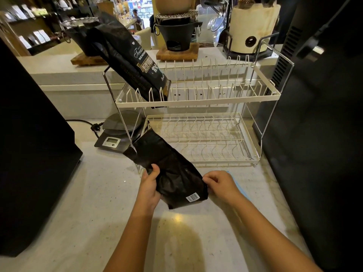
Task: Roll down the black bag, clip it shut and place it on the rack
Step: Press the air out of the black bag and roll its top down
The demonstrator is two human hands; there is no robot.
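Black and crinkled, the bag (169, 169) you are working on lies slanted over the pale counter (98, 193), just in front of the lower tier of the wire rack (198, 99), with its barcode end nearest you. Your left hand (150, 185) grasps its left edge, thumb pressed on top. Your right hand (221, 184) pinches the right corner near the barcode with its fingertips. No roll is visible in the bag and no clip sits on it, so I judge you are at the very first step: getting hold of it to begin rolling.

Which end is the open mouth cannot be told from here; find it before you fold. The next move calls for both hands at that end, turning the mouth down in even, tight folds while the air is pressed out.

Something thin and pale blue (238, 185) shows on the counter just behind your right hand; whether it is the clip I cannot say. A second black bag (125, 55) stands tilted in the left of the rack's upper tier, and the slots to its right look free.
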